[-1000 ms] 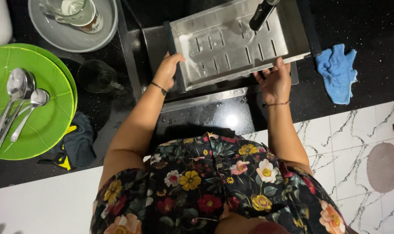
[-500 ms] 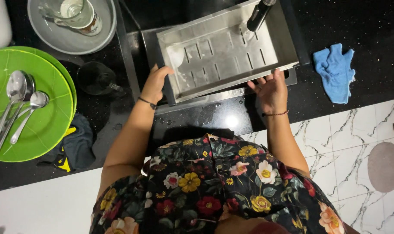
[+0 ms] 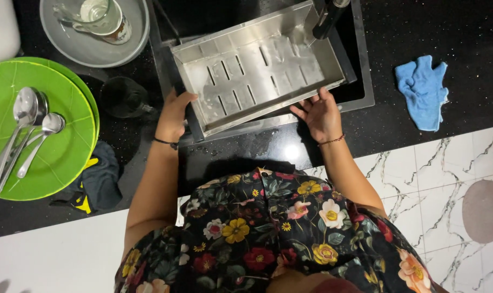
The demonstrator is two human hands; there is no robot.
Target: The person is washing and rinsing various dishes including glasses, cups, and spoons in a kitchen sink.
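Observation:
A stainless steel tray [image 3: 257, 70] with rows of slots lies tilted across the black sink [image 3: 361, 81]. My left hand [image 3: 174, 115] grips its near left corner, thumb on the rim. My right hand [image 3: 319, 114] holds the near right edge with its fingers spread under the rim. A black tap [image 3: 330, 17] hangs over the tray's far right corner. Both my wrists carry thin bracelets.
Left on the black counter, green plates [image 3: 67, 146] hold several spoons [image 3: 24, 130]. Behind them is a grey bowl [image 3: 84, 46] with a glass mug [image 3: 103, 16], and a dark glass [image 3: 122, 97] stands beside the sink. A blue cloth [image 3: 423, 92] lies right, a dark cloth [image 3: 97, 182] at the counter's front.
The tray has shifted left and nearer to me over the sink, and both hands moved left with it along its near edge.

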